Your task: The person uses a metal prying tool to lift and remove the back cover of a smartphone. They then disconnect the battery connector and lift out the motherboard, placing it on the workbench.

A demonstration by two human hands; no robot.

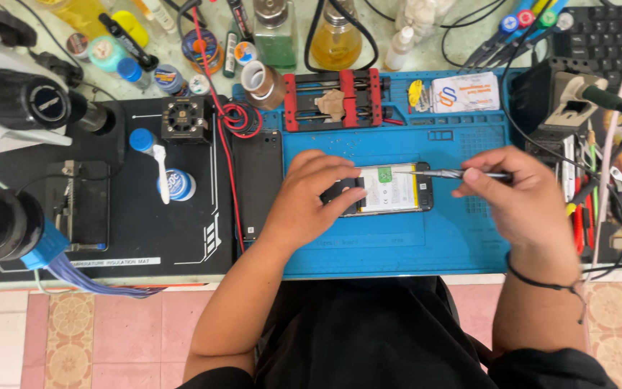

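The person wears dark black clothing over the lap and torso, both forearms bare to the elbow, with a thin black cord bracelet around the right wrist.

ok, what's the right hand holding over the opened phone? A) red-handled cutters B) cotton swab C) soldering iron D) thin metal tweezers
D: the right hand pinches thin metal tweezers, tips over the opened phone on the blue mat, while the left hand steadies the phone.
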